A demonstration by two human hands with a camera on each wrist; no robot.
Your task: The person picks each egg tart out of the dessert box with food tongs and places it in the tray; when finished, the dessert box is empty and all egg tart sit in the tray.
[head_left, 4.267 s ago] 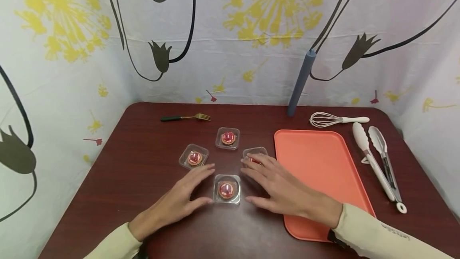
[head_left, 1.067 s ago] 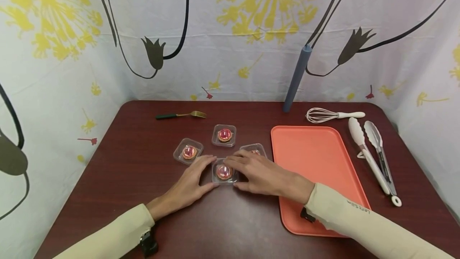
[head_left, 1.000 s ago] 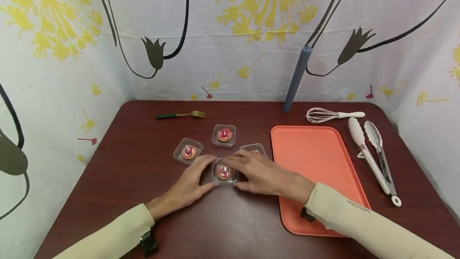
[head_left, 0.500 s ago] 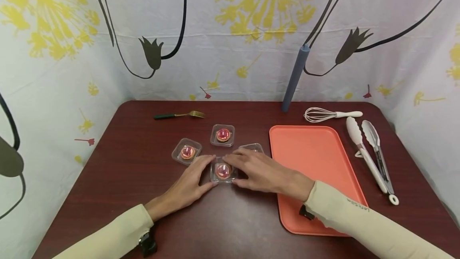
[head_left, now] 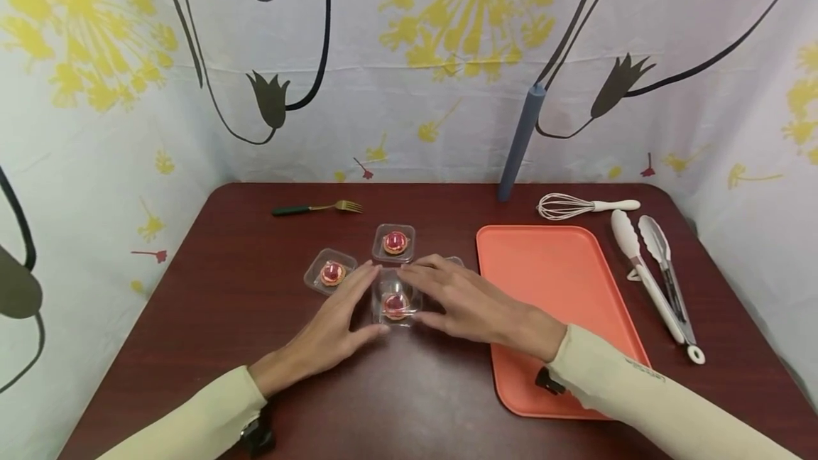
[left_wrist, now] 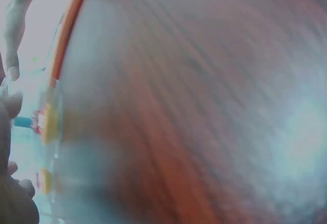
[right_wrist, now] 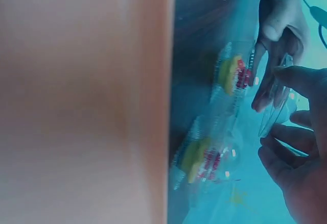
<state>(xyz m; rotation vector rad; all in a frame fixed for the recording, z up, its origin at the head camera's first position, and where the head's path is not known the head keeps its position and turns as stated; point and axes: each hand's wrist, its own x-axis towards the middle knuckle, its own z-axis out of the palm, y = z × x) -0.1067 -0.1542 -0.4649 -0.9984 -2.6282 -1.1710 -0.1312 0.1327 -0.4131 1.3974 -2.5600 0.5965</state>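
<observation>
My right hand [head_left: 466, 300] pinches the side of a clear plastic lid [right_wrist: 275, 106] between thumb and fingertips. The left hand [head_left: 319, 336] grips its other side, fingertips at the far corner and thumb near the front one. Raised and tilted, the lid overlaps its square clear box in the head view; a small red-topped tart [head_left: 394, 307] shows through. Beyond it stands a boxed tart [head_left: 395, 242], with a second boxed tart [head_left: 332, 273] by the left fingertips. My right hand mostly hides another clear box [head_left: 455, 260].
An orange tray [head_left: 549, 261] lies right of the boxes, under my right forearm. Along the back are a green-handled fork [head_left: 319, 209], a blue candle-like stick [head_left: 520, 144] and a white whisk [head_left: 584, 206]. White-tipped tongs [head_left: 658, 279] lie at the right.
The near box has moved away from the table's front edge since the oldest frame, and both hands have closed in on it. In the last half second its lid has risen and tilted.
</observation>
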